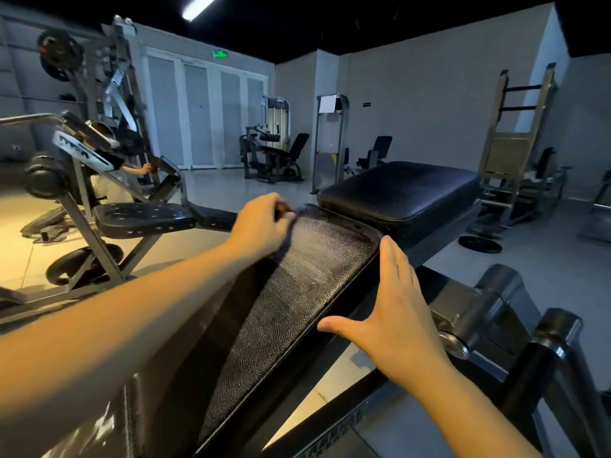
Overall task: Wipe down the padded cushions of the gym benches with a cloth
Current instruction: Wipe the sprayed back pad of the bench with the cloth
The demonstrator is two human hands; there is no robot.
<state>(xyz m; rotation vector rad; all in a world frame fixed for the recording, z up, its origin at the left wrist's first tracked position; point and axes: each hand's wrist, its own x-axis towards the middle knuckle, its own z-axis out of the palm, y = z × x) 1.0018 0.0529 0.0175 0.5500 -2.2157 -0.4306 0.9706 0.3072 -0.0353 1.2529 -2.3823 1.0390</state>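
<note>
Left hand [261, 226] grips cloth [283, 208] on cushion [297, 292] (right hand [396, 305] alongside).

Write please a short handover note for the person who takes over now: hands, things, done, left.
Left hand: curled over the cloth, mostly hidden, at the far left corner of the long back pad.
Right hand: open, flat against the pad's right edge.
Done: cannot tell how much is wiped.
Left: this pad, then the seat pad beyond it.

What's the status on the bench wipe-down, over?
Left hand grips cloth at top corner of back pad. Right hand open, flat against pad's side edge. Nothing in the way.
</note>
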